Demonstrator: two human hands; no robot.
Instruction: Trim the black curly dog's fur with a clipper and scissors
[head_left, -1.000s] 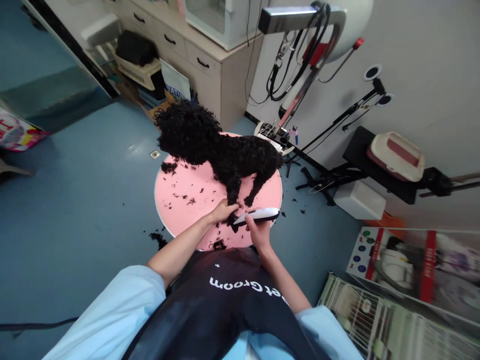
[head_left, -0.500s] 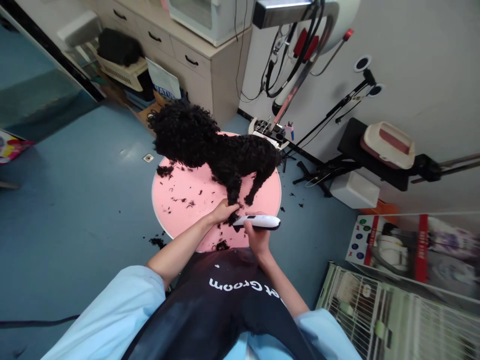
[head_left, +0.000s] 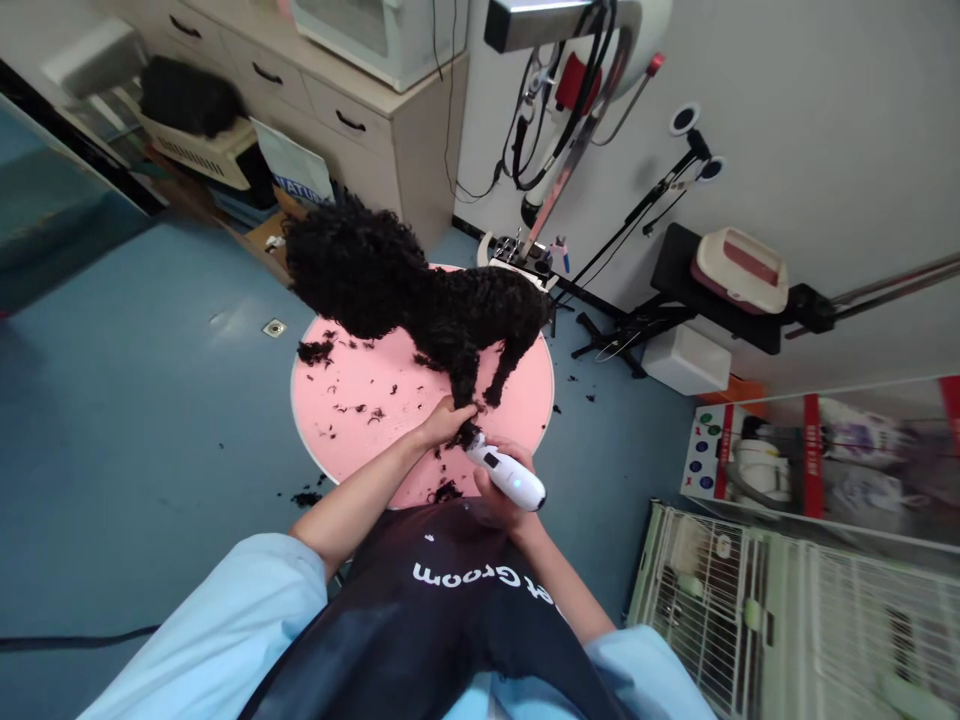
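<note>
A curly black dog (head_left: 420, 285) stands on a round pink grooming table (head_left: 337, 400), its head toward the left. My left hand (head_left: 445, 421) is closed around the lower part of the dog's near leg, just above the paw. In my right hand (head_left: 504, 482) is a white hair clipper (head_left: 511, 477), tilted with its blade end up and left at the paw and its rounded end down and right. The blade's exact contact is hard to make out against the black fur. Cut black hair (head_left: 444, 491) lies in tufts on the table.
A grooming stand (head_left: 559, 160) with hanging leads rises behind the table. Drawers (head_left: 330, 110) and a pet carrier (head_left: 202, 150) stand at the back left. To the right are a litter box (head_left: 741, 270) and wire cages (head_left: 705, 600). Hair tufts (head_left: 306, 498) lie on the floor.
The clipper has turned from nearly level to slanting, its rear end now lower and nearer to me. My left hand keeps its hold on the leg. The view has shifted slightly right.
</note>
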